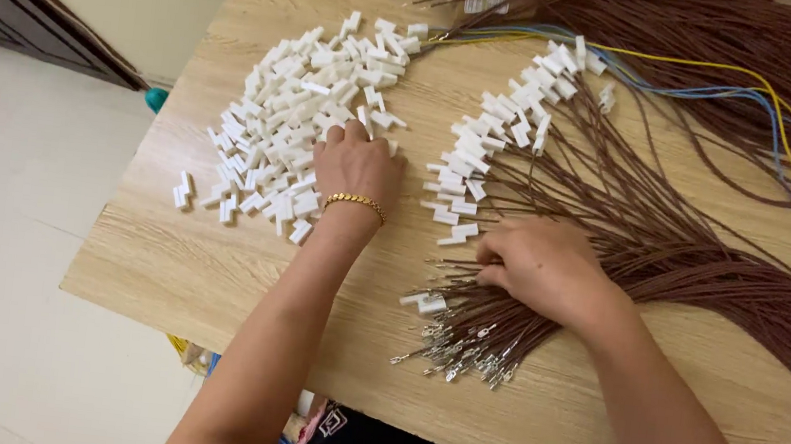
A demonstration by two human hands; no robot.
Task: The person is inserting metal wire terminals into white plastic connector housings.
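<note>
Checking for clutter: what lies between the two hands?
In the head view, between the left hand and right hand lie white connectors fitted on brown wires, on the table.

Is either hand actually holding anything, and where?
Cannot be told: left hand rests on the white connectors, right hand on the brown wires.

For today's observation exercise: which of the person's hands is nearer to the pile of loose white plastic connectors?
Left. The left hand rests on the pile of white connectors; the right hand lies apart, on the brown wires.
</note>
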